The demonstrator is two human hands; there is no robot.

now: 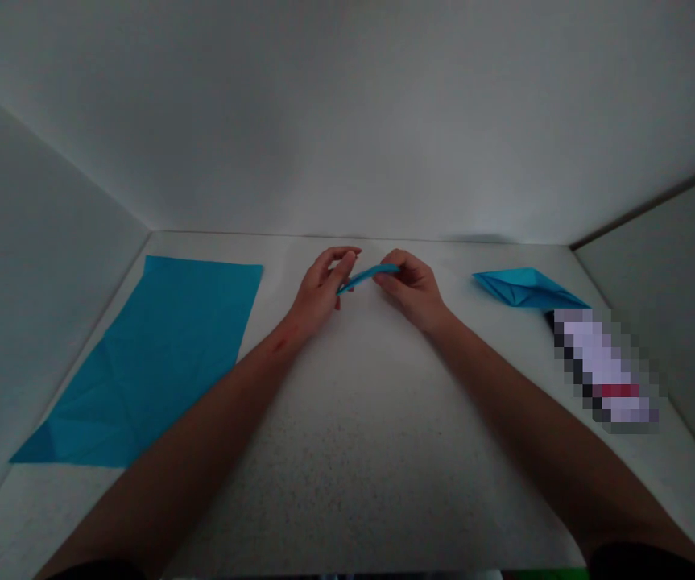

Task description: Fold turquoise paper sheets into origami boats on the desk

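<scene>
A narrow piece of folded blue paper (361, 277), seen nearly edge-on and slightly bowed, spans the gap between my hands above the table. Its right end is pinched between the thumb and fingers of my right hand (413, 288). The lower left end sits in my left hand (319, 288), between the thumb and fingers, which are loosely curled; part of the grip is hidden. To the right lies a folded blue paper shape (522, 288) with pointed ends and several creases.
A large creased blue paper sheet (171, 346) lies at the left, partly beneath my left forearm. A pixelated, dark-edged object (604, 366) is at the right, close to the folded shape. White walls (347, 121) enclose the white tabletop (347, 451) at the back and sides.
</scene>
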